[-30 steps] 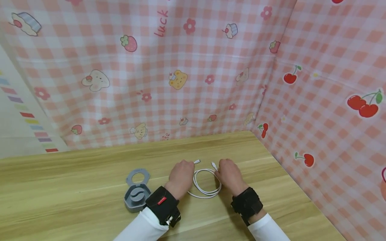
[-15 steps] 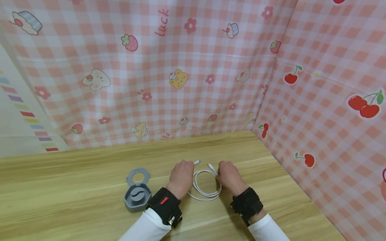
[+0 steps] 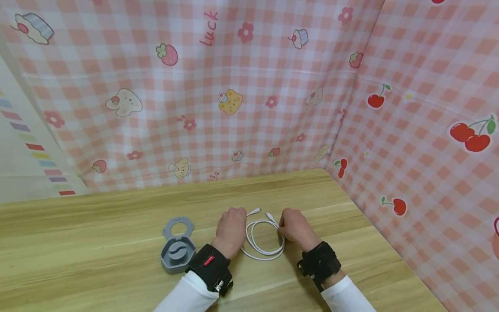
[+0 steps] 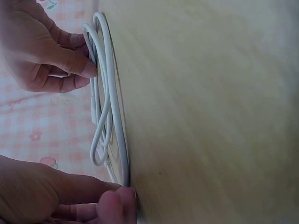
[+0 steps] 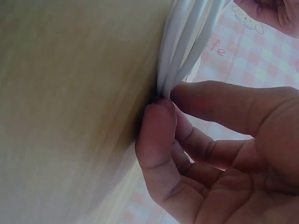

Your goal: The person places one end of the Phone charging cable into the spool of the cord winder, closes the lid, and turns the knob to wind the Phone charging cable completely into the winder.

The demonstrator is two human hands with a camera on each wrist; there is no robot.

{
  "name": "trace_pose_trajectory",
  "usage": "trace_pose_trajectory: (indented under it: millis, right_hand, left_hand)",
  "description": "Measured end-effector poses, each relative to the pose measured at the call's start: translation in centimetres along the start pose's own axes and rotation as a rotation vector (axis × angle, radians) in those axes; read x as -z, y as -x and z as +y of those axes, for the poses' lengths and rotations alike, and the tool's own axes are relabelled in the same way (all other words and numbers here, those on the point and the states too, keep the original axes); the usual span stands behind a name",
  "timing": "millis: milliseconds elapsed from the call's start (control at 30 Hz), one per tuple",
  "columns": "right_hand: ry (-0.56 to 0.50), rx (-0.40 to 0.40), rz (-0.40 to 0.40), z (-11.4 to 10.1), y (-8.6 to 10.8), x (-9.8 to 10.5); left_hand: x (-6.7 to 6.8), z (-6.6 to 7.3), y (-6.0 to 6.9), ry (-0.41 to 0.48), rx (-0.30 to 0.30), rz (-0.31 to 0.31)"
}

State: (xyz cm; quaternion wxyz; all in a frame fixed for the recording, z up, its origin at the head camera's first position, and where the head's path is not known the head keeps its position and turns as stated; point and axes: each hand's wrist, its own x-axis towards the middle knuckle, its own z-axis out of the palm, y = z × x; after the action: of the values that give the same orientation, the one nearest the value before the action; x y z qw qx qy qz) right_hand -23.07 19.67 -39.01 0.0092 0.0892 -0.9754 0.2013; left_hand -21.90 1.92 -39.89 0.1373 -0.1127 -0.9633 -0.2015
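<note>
While two hands (image 3: 231, 230) (image 3: 297, 228) pinch one coiled white cable (image 5: 183, 42), two plugs (image 3: 256, 211) (image 3: 270, 216) between them; one grey case (image 3: 171, 268), lid (image 3: 189, 226) folded back

Lt wood-grain tabletop (image 3: 97, 236) in front of you. On yr L: open grey case (image 3: 177, 255), lid (image 3: 168, 227) w/ rnd hole laid back behind it. Bkgd facing you: pink/wht check cloth (image 3: 156, 130), sm. cartoon animals (image 3: 231, 102), strawberries (image 3: 169, 55), cupcakes (image 3: 35, 28), flwrs (image 3: 246, 32), word "luck" (image 3: 208, 28). To yr R: 2nd check cloth (image 3: 421, 169), red cherries (image 3: 477, 142). Far L: wht strip (image 3: 15, 164) w/ multi-col. bars (image 3: 52, 173).
</note>
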Motion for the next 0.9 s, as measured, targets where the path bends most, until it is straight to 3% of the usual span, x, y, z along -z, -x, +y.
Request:
trace_pose_trajectory:
  millis: [67,267,300,533,900]
  right_hand:
    - [-0.001,-0.001,0.0,0.0,0.0,0.0]
    - [-0.013,0.002,-0.006,0.1,0.0,-0.1]
    - [-0.018,0.0,-0.008,0.1,0.0,0.0]
    - [-0.075,0.005,0.001,-0.1,0.3,0.9]
    - [-0.24,0.0,-0.027,-0.8,0.9,3.8]
  left_hand:
    - [-0.7,-0.3,0.0,-0.006,-0.028,0.027]
    - [-0.6,-0.6,0.3,0.024,-0.052,0.019]
    - [0.0,-0.3,0.5,0.044,-0.035,-0.006]
    - [0.4,-0.7,0.2,0.12,-0.003,-0.065]
    - [3.1,-0.8,0.4,0.415,-0.011,-0.087]
